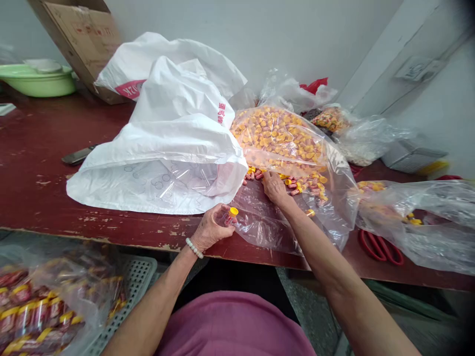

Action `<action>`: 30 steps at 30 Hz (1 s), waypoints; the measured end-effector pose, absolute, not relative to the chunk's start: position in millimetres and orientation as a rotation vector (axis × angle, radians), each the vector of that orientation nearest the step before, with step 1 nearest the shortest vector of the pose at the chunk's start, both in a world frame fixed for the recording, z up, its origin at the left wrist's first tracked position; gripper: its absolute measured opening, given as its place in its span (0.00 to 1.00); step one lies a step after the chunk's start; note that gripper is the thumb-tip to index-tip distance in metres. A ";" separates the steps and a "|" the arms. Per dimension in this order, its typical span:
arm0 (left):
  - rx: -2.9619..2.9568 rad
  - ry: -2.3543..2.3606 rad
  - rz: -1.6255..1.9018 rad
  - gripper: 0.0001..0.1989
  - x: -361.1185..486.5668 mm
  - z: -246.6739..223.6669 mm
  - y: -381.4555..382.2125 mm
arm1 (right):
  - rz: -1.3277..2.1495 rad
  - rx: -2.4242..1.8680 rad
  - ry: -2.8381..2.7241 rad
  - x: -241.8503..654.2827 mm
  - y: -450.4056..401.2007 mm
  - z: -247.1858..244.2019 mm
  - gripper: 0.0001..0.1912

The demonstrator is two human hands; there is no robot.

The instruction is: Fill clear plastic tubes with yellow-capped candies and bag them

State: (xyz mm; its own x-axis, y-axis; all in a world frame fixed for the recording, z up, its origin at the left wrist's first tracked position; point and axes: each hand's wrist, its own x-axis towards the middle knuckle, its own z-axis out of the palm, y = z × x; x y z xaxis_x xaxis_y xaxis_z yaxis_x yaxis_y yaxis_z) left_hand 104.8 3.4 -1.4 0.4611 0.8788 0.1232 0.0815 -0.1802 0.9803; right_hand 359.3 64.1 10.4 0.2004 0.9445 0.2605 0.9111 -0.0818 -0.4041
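Note:
My left hand (215, 228), with a pale bead bracelet at the wrist, is closed around a small clear container with a yellow top (233, 211), upright, reddish bits showing through it. My right hand (273, 188) reaches into the mouth of a large clear plastic bag (267, 230). Its fingers are bent down among small red-and-white pieces with yellow caps (295, 185); what they pinch is hidden. More yellow-capped pieces fill the back of that bag. Left of it lies a white sack (156, 143), its open mouth showing empty clear tubes (174, 180).
Red-handled scissors (381, 247) and another clear bag (426, 212) lie to the right on the worn red table (40, 163). A phone-like dark object (78, 155), green basin (37, 81) and cardboard box (83, 44) are left. Below sits a crate (129, 282) beside bagged, yellow-topped containers (33, 311).

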 end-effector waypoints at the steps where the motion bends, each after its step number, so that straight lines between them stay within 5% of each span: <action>1: 1.615 0.863 0.902 0.16 104.9 -1.9 3.2 | 0.100 -2.010 -1.704 357.9 62.7 11.8 0.11; 5: 1.662 0.894 0.892 0.16 107.7 0.1 1.0 | 0.157 -1.934 -1.608 336.1 31.4 28.1 0.13; 11: 1.899 0.946 0.870 0.14 110.8 4.4 -0.9 | 0.629 -1.261 -1.338 263.0 -52.2 44.0 0.12; 23: 1.981 0.923 0.879 0.14 109.9 6.4 -2.2 | 0.108 -1.393 -1.796 247.7 -78.1 27.6 0.09; 30: 1.933 0.938 0.883 0.13 112.3 0.9 -1.7 | 0.220 -1.475 -1.847 276.8 -45.2 34.4 0.16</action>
State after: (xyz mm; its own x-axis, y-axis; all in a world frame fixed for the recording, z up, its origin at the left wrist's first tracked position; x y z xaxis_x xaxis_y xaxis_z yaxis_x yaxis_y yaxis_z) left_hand 112.3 -1.7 0.9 0.4822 0.8434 0.2371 0.2882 -0.4082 0.8662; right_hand 276.8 -45.2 34.4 -0.0555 0.8956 0.4414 0.7671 0.3212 -0.5553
